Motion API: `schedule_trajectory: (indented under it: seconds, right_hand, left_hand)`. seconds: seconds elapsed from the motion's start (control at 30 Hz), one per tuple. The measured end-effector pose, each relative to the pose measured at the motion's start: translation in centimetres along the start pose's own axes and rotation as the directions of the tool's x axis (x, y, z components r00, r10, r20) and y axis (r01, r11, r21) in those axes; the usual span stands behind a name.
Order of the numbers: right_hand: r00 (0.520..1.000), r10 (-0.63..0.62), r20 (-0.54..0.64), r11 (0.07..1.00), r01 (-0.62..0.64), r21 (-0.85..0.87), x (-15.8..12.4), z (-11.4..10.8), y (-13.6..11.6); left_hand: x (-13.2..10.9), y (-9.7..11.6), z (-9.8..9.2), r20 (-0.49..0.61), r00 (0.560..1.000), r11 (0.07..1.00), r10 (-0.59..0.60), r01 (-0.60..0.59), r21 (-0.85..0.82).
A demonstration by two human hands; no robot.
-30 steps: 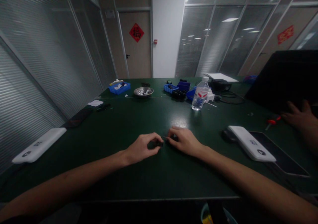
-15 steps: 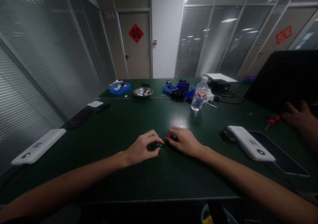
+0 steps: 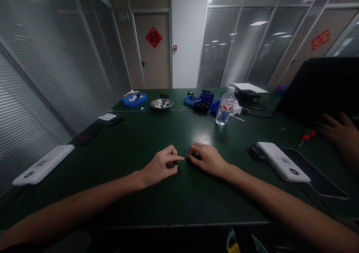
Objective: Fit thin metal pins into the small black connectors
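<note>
Just above the dark green table (image 3: 157, 204), my left hand (image 3: 160, 166) grips a small black part (image 3: 174, 163) with a green face at its end. Its index finger points right along the top of the part, and the part's exact kind is too small to tell. Close by on the right, my right hand (image 3: 206, 158) rests on the table with curled fingers. It holds a thin, dark tool (image 3: 186, 155) whose fine tip points toward my left hand. Most of that tool is hidden by the fingers. The two hands are slightly apart.
White power banks lie at left (image 3: 43, 165) and right (image 3: 283, 161), the right one beside a dark tablet (image 3: 316, 174). Farther back are a water bottle (image 3: 225, 107), a metal bowl (image 3: 162, 104) and blue trays (image 3: 135, 100). A co-worker's hand (image 3: 338, 129) is near a red-handled screwdriver (image 3: 305, 137).
My left index finger has straightened over the black part, and the part has turned slightly and shifted left. My right hand stays in place. The co-worker's hand has moved slightly.
</note>
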State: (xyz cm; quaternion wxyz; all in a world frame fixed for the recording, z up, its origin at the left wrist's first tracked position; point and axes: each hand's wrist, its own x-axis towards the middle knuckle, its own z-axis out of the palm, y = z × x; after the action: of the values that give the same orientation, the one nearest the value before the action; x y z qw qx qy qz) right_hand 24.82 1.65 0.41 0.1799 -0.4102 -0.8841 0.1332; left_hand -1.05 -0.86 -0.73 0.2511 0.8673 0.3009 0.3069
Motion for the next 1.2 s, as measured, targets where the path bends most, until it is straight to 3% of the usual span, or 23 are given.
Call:
schedule_trajectory:
  seconds: [0.27, 0.47, 0.97, 1.2]
  right_hand:
    - [1.000, 0.004, -0.003, 1.000, -0.004, 0.005, -0.1, -0.1, -0.1]
    - [1.000, -0.012, -0.016, 0.999, 0.013, 0.037, -0.1, -0.1, -0.6]
    - [0.999, -0.038, 0.003, 0.998, 0.038, 0.057, -0.2, -0.2, -1.2]
    - [0.998, -0.049, -0.042, 0.997, 0.052, 0.064, -0.3, -0.2, -1.3]
  left_hand:
    - [0.2, 0.4, -0.2, -0.036, 0.996, 0.996, -0.078, 0.079, 0.049]
    - [0.3, -0.5, 0.0, -0.036, 0.991, 0.977, -0.132, 0.136, 0.164]
    - [0.4, -0.7, -0.1, -0.006, 0.992, 0.972, -0.123, 0.122, 0.200]
    - [0.3, -0.7, -0.1, -0.019, 0.990, 0.975, -0.143, 0.144, 0.171]
